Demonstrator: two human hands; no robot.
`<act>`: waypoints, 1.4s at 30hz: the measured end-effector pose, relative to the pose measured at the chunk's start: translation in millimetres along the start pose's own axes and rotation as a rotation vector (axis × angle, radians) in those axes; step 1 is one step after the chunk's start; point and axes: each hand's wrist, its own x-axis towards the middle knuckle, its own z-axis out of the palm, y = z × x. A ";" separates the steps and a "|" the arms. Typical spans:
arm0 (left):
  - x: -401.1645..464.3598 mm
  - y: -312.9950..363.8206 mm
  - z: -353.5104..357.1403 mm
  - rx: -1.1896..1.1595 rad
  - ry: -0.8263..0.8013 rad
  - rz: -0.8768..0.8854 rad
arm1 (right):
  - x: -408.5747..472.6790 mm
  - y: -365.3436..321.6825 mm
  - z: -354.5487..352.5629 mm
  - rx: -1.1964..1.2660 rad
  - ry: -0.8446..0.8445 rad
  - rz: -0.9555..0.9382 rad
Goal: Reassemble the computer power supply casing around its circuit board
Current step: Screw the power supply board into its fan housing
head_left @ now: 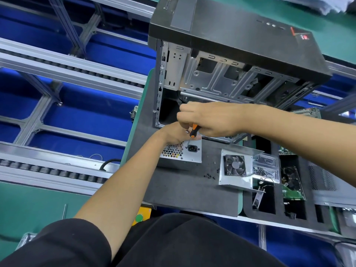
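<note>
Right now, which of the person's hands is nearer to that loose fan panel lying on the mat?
Right. The right hand, gripping the screwdriver, is above and left of the fan panel. The left hand rests on the power supply, farther left.

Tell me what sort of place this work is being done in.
Probably an electronics assembly or repair line. Roller conveyor rails run beside the bench, an opened computer case stands on it, and a foam tray holds sorted parts.

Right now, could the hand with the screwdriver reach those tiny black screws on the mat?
Probably yes. The right hand grips the screwdriver over the power supply. The loose screws lie on the open grey mat just nearer the person, nothing covering them, but it would need to free some fingers.
</note>
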 end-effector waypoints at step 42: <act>-5.3 9.6 -1.3 0.010 -0.010 -0.143 | -16.8 -16.4 5.2 -0.497 0.005 0.127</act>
